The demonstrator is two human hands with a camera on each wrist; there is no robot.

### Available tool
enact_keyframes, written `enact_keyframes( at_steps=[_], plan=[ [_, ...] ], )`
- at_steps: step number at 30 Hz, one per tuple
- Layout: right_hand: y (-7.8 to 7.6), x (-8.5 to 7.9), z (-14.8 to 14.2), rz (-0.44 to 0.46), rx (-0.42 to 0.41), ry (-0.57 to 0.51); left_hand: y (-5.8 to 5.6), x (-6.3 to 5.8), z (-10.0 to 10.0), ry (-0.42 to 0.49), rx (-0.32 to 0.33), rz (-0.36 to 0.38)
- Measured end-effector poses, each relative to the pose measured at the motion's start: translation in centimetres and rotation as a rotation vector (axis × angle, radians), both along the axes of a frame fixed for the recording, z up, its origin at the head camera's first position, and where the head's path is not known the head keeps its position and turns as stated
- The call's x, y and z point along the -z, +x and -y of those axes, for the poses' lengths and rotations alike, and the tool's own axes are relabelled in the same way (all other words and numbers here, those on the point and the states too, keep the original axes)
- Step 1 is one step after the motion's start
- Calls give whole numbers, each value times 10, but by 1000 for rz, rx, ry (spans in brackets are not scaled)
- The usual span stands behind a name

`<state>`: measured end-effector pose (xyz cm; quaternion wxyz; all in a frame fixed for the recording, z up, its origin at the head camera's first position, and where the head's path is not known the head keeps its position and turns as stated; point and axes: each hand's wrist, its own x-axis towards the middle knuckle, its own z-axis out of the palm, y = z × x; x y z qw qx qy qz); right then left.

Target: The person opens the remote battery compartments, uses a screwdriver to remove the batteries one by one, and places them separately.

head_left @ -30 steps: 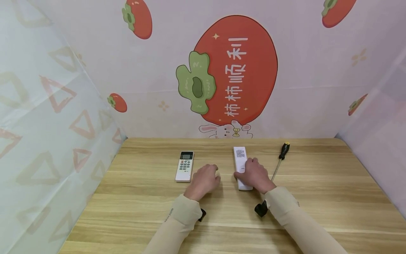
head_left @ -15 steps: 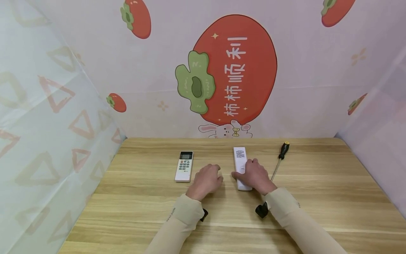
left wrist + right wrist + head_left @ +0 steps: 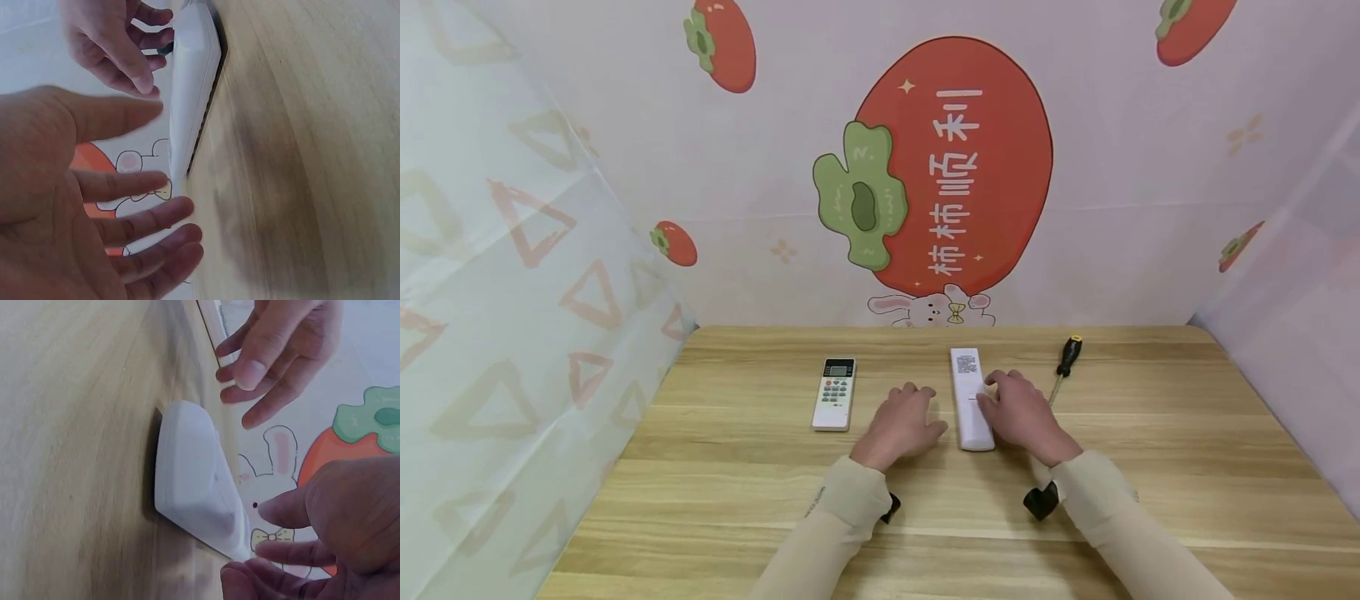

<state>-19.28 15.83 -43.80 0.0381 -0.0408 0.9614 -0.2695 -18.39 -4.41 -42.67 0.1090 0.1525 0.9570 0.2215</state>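
Note:
A white remote control (image 3: 966, 387) lies back side up on the wooden table, between my two hands; printed text shows near its far end. My right hand (image 3: 1024, 421) is at its right edge, thumb overlapping that edge in the head view, fingers loosely bent. To its left, my left hand (image 3: 901, 423) hovers with fingers spread and nothing held. The left wrist view shows a gap between the left fingers and the remote's side. In the right wrist view, the right fingertips (image 3: 236, 582) are close to the remote's far end.
Another remote control (image 3: 834, 398), buttons up, lies left of my left hand. A screwdriver (image 3: 1070, 357) with a black handle lies beyond my right hand, its shaft partly hidden by it. The wooden table (image 3: 737, 492) meets a printed cloth backdrop (image 3: 1112, 250) at the back.
My right hand has let go of the white remote and shifted right, to its edge. My left hand has moved a little right, nearer the remote, with fingers opening more.

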Motion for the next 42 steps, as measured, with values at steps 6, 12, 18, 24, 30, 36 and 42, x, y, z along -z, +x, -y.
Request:
enact_keyframes(
  at_steps=[6, 12, 18, 24, 30, 36, 42],
  plan=[
    [5, -4, -8, -24, -53, -24, -3, 4, -7, -4, 81, 25],
    [9, -6, -14, -37, -126, -34, -7, 7, -15, -7, 116, 22],
    [8, -6, -15, -29, -204, -36, -9, 8, -19, -34, 148, 26],
    [8, -9, -16, 33, -269, -39, -11, 12, -21, -73, 159, 34],
    [10, -12, -14, 113, -349, -22, -11, 16, -21, -82, 145, 42],
    [10, -15, -11, 142, -383, 3, -12, 16, -20, -74, 131, 49],
    [10, -15, -9, 146, -382, 27, -12, 16, -20, -72, 128, 53]
  ],
)
